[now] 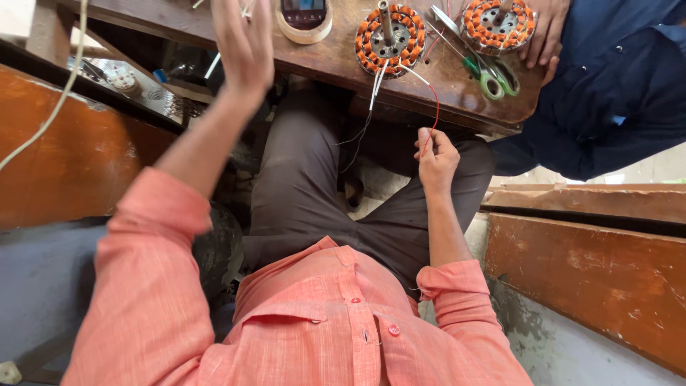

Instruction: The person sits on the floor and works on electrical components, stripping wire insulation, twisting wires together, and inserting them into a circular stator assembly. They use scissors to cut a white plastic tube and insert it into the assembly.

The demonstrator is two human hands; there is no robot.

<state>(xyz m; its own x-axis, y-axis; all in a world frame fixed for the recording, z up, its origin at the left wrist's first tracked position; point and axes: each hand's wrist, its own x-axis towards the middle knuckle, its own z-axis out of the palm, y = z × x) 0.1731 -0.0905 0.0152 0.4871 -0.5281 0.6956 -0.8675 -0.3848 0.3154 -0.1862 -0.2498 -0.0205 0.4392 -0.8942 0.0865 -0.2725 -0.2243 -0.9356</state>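
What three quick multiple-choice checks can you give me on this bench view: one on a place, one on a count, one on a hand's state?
1. Where do the green-handled scissors lie?
A. On the floor
B. On the wooden bench, between the two wound stators
C. In the wearer's lap

2. How many copper-wound stators show on the bench?
A. One
B. Two
C. Four

3. What is the right hand doing?
A. Pinching a red wire
B. Lying flat on the bench
C. Holding the scissors

Answers: 1 B, the scissors rest on the benchtop between the near stator and the far stator. 2 B, only those two are visible. 3 A, its fingers close on the red lead running up to the near stator, while the left hand is raised, open-fingered.
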